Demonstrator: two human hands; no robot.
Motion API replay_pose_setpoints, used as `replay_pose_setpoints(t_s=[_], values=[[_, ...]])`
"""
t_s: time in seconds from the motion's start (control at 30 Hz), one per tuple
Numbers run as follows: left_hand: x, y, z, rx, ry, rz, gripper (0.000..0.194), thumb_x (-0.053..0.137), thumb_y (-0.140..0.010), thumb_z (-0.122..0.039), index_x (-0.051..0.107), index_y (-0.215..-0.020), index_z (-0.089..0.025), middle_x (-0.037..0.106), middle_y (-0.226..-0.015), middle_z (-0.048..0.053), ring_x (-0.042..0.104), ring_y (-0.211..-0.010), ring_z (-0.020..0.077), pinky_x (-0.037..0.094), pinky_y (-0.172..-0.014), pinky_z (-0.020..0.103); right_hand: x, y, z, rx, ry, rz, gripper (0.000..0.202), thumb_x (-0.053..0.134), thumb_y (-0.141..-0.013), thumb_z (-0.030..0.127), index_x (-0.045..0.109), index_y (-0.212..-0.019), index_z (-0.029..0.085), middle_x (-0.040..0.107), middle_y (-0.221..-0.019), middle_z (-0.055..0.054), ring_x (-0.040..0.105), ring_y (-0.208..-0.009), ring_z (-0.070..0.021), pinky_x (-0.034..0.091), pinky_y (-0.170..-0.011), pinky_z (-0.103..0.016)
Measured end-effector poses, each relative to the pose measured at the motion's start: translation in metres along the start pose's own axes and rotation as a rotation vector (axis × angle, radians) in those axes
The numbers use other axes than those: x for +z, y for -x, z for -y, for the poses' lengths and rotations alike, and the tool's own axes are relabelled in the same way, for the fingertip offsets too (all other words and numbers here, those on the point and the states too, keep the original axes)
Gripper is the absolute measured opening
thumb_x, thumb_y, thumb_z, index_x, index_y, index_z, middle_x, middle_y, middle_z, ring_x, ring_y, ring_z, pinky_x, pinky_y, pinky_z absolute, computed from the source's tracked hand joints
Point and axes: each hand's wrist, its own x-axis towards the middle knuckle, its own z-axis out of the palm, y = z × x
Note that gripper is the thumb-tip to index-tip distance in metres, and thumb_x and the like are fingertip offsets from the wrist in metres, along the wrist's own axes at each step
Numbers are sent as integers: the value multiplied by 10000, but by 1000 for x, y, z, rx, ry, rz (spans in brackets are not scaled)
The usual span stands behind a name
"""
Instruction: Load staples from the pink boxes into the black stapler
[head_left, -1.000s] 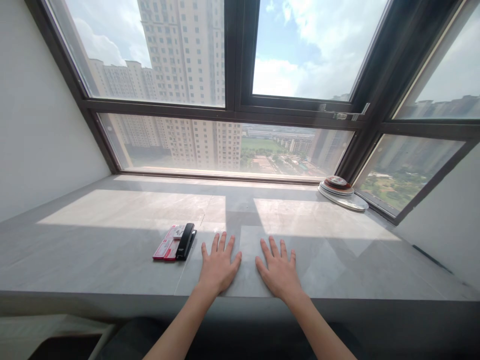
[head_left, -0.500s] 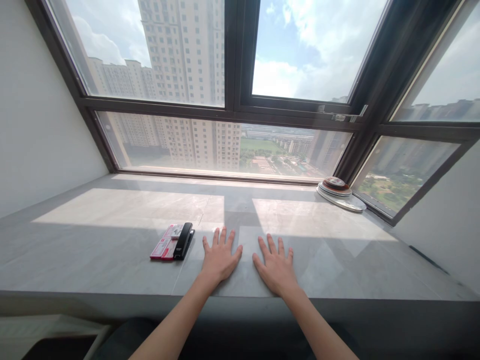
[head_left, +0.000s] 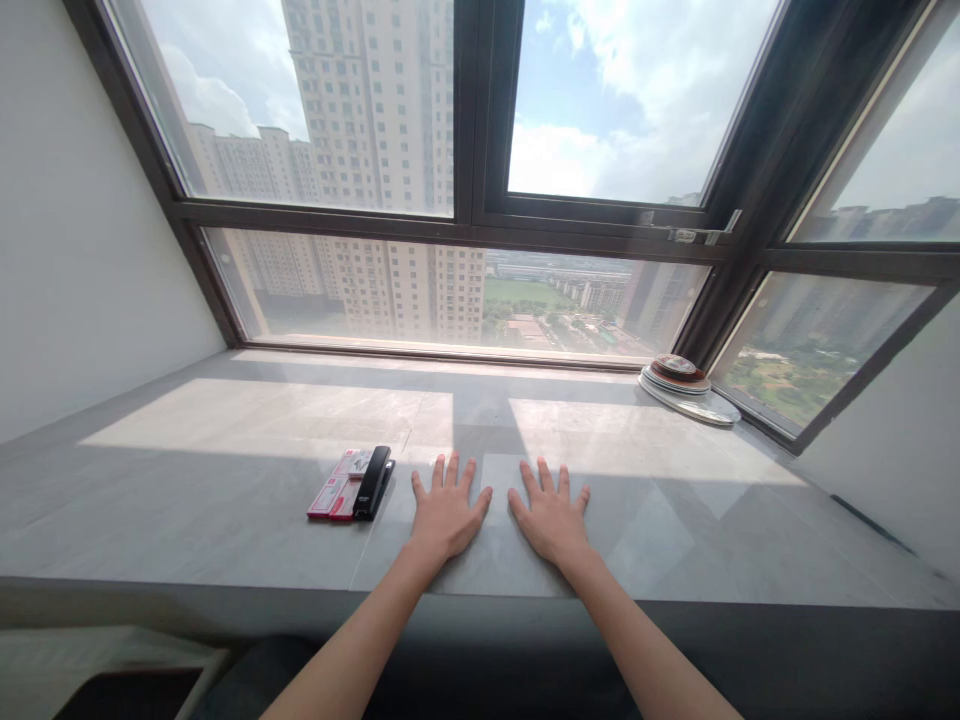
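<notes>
My left hand [head_left: 448, 508] lies palm down on the grey marbled window sill [head_left: 247, 540], fingers spread and holding nothing. Beside it, palm down as well, my right hand [head_left: 550, 512] rests with its fingers apart. Between the two thumbs is a narrow gap of bare sill. To the left of my left hand, not touching it, a black stapler [head_left: 373, 484] lies lengthwise. Against the stapler's left side are small red-and-white boxes [head_left: 335, 492], which look like staple boxes; the stapler partly hides them.
A stack of round plates or discs [head_left: 686, 385] stands in the far right corner by the window frame [head_left: 739, 280]. The sill's front edge [head_left: 637, 602] runs just below my wrists. At lower left a pale piece of furniture [head_left: 112, 650] is partly visible.
The whole view has shifted slightly to the right in the picture. Both hands stay flat on the sill, and the stapler and boxes have not moved on it.
</notes>
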Motion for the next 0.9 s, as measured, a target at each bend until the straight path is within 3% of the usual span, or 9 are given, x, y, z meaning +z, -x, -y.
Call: replay_pose_setpoints(t_s=[0.23,0.63,0.9], values=[[3,-10,2,-17,-13,23,716,162,-960,-718,273,-1581,-379,181,-1678,9,40,-1545,363,6,-1166,718,8,-32,3,29,2,-24,724,188,-951,706,216,-1601,388,100,-1689,-31,-35,-1512,-427,-11,-1079,-760],[27,-75,7,-37,17,60,724,173,-938,-729,276,-1574,-399,179,-1678,4,23,-1541,390,-55,-1135,747,18,-64,2,59,-24,-24,740,175,-944,727,189,-1605,393,84,-1694,-29,-37,-1515,-417,-57,-1088,-748],[33,-91,10,-64,29,64,739,165,-934,-729,281,-1576,-382,176,-1679,17,17,-1544,374,-57,-1137,745,18,-80,3,68,-18,-9,744,151,-950,715,184,-1609,373,91,-1694,-45,-30,-1519,-410,-44,-1092,-739]])
